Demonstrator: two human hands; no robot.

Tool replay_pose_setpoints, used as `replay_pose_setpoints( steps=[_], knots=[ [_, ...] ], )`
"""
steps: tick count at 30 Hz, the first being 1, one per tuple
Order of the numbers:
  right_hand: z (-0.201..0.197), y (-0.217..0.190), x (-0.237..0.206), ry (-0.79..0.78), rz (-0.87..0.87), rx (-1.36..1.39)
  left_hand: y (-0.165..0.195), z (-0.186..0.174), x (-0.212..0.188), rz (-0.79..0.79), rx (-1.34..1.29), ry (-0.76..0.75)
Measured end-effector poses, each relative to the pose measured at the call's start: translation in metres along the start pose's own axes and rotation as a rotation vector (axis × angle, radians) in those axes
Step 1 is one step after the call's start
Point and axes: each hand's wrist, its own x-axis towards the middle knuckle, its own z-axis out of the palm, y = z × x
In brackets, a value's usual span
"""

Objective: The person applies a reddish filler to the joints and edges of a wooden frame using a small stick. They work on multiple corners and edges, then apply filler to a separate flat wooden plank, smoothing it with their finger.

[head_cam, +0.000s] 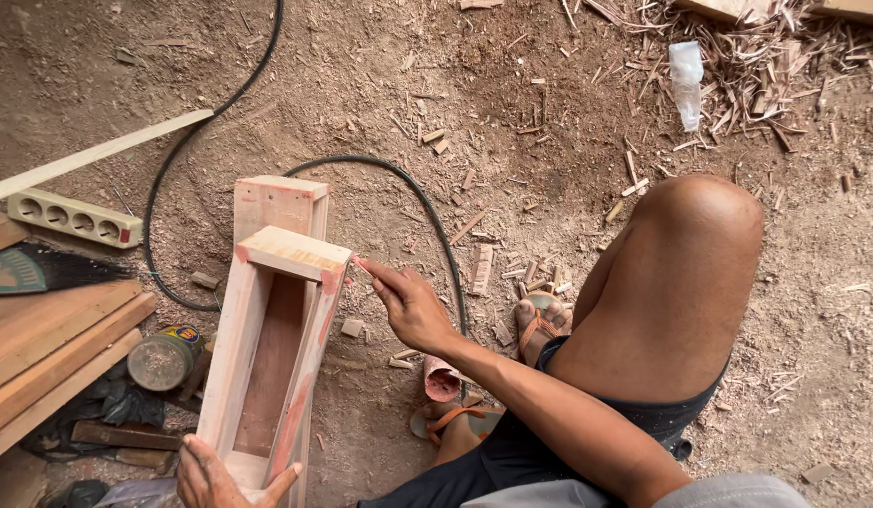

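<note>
A long open wooden box [267, 339] stands on the dirt floor, its boards smeared with reddish filler. My left hand [220, 475] grips its near end at the bottom of the view. My right hand [408, 301] reaches to the box's far right corner, forefinger and thumb pinched, the fingertip reddish and touching the edge by the top crosspiece [291, 252]. A small pinkish cup of filler [441, 379] lies on the ground under my right forearm.
A black cable [427, 212] loops over the sawdust floor behind the box. A white power strip [74, 218], a brush [41, 268], stacked planks [51, 348] and a round tin [162, 357] lie at left. Wood chips and a plastic bottle [685, 83] are top right.
</note>
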Motion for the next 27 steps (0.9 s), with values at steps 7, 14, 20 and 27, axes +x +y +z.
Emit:
replay_pose_setpoints(
  steps=[7, 14, 20, 27],
  knots=[
    [-0.026, -0.016, 0.005, -0.13, 0.107, -0.349, 0.001, -0.008, -0.001, 0.127, -0.08, 0.08],
    [-0.049, -0.026, 0.017, -0.124, -0.085, -0.38, 0.002, -0.006, 0.002, 0.134, -0.121, 0.103],
    [-0.057, -0.022, 0.019, -0.087, -0.139, -0.341, 0.0, -0.007, 0.002, 0.062, -0.065, 0.017],
    [-0.051, -0.016, 0.017, -0.151, -0.16, -0.317, 0.002, -0.011, 0.004, 0.025, -0.051, -0.04]
  ],
)
